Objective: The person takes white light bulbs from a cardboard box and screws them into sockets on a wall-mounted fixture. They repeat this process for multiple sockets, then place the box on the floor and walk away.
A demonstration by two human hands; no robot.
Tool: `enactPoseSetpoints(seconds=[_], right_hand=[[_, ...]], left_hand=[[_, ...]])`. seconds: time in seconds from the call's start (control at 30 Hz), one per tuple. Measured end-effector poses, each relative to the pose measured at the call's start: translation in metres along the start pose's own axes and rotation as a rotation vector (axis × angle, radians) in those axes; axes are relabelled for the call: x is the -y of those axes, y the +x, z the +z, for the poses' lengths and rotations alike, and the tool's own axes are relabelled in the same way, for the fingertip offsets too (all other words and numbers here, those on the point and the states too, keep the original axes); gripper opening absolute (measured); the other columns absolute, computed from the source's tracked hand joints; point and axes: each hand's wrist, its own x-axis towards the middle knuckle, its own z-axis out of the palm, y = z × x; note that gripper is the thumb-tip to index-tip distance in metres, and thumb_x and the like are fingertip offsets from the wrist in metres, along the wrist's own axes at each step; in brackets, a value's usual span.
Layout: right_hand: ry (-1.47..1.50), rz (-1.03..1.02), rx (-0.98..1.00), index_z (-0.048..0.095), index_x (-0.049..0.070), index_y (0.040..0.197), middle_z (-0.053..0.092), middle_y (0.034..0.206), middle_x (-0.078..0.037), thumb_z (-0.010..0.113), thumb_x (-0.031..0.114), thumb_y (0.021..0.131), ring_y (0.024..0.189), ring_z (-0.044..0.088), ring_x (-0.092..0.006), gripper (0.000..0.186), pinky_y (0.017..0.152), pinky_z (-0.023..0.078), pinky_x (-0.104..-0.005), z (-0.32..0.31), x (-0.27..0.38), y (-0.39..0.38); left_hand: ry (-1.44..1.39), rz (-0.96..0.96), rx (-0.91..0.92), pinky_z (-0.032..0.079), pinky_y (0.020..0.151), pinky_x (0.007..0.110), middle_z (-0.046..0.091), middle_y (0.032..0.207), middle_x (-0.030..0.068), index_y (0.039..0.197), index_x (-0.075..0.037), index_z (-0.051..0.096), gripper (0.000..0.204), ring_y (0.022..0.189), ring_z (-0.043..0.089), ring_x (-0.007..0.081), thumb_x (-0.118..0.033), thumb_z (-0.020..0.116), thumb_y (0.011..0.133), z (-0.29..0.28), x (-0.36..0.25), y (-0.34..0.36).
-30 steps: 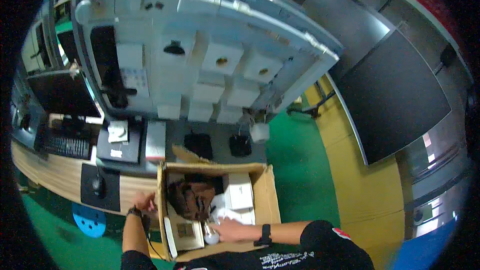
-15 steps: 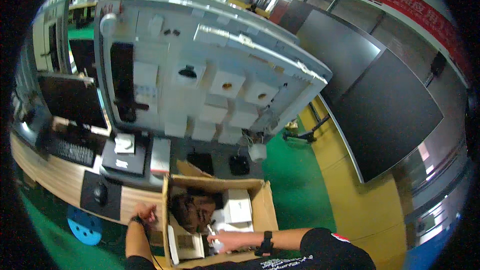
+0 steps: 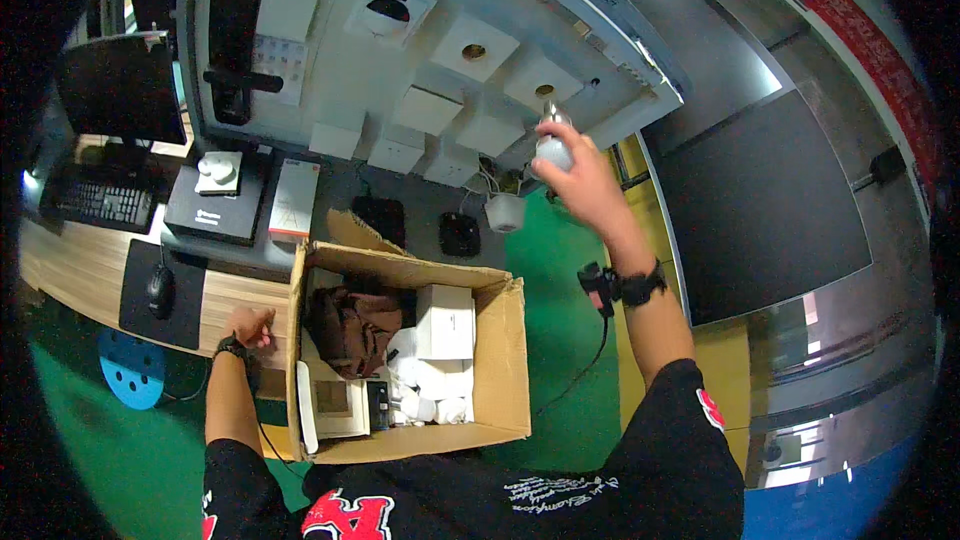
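Note:
My right hand [image 3: 590,186] is raised in front of the lower right of the white panel, closed round a light bulb [image 3: 553,150]. The bulb has a white body and a silver base that points up. My left hand [image 3: 248,328] rests at the desk edge beside the cardboard box, fingers curled, with nothing visible in it. In the open cardboard box [image 3: 505,360] lie a brown cloth [image 3: 355,330], a white box [image 3: 446,322], several white pieces and a cream square frame [image 3: 340,408].
White panel [image 3: 330,70] carries several square white devices and a black door lock [image 3: 236,35]. On the desk are a mouse [image 3: 160,290], keyboard [image 3: 100,197], monitor [image 3: 120,90] and a black box [image 3: 213,205]. A potted plant [image 3: 505,210] stands by the panel; a large dark screen [image 3: 770,210] is at right.
My right hand has come up out of the cardboard box with the bulb, moving away to the upper right. My left hand stays by the box. The view has shifted.

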Motion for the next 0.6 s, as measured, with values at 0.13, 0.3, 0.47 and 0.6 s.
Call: enactPoseSetpoints(seconds=[0.13, 0.3, 0.47, 0.6], right_hand=[[-0.061, 0.014, 0.012, 0.056, 0.011, 0.115, 0.058, 0.097, -0.023, 0.065, 0.025, 0.076, 0.09, 0.058, -0.0382, 0.043, 0.081, 0.046, -0.0397, 0.001, -0.007, 0.032], [-0.115, -0.028, 0.011, 0.056, 0.005, 0.112, 0.062, 0.094, -0.025, 0.065, 0.027, 0.073, 0.089, 0.059, -0.0404, 0.046, 0.078, 0.047, -0.0424, 0.006, -0.014, 0.054], [-0.071, -0.02, -0.141, 0.052, 0.007, 0.121, 0.063, 0.094, -0.023, 0.065, 0.029, 0.075, 0.085, 0.061, -0.0383, 0.053, 0.076, 0.048, -0.0413, 0.009, -0.001, 0.054], [0.455, 0.068, -0.252, 0.045, 0.011, 0.13, 0.059, 0.088, -0.01, 0.054, 0.028, 0.084, 0.062, 0.06, -0.0197, 0.05, 0.046, 0.046, -0.0278, 0.027, -0.038, 0.064]], left_hand=[[-0.007, -0.012, -0.015, 0.038, 0.032, 0.028, 0.059, 0.051, 0.0106, 0.054, -0.005, 0.053, 0.049, 0.035, 0.051, 0.0157, -0.042, 0.059, 0.085, 0.001, -0.001, 0.001], [0.044, -0.031, -0.004, 0.039, 0.033, 0.029, 0.059, 0.052, 0.0111, 0.056, -0.003, 0.054, 0.046, 0.036, 0.053, 0.0168, -0.037, 0.059, 0.086, 0.002, -0.012, -0.017], [0.014, 0.036, -0.069, 0.039, 0.034, 0.028, 0.06, 0.052, 0.0104, 0.057, -0.004, 0.056, 0.041, 0.037, 0.053, 0.0157, -0.032, 0.059, 0.086, 0.001, -0.007, -0.021], [-0.053, -0.035, 0.007, 0.039, 0.034, 0.026, 0.06, 0.053, 0.0106, 0.056, -0.004, 0.056, 0.04, 0.037, 0.054, 0.0151, -0.032, 0.06, 0.085, 0.002, 0.015, 0.021]])
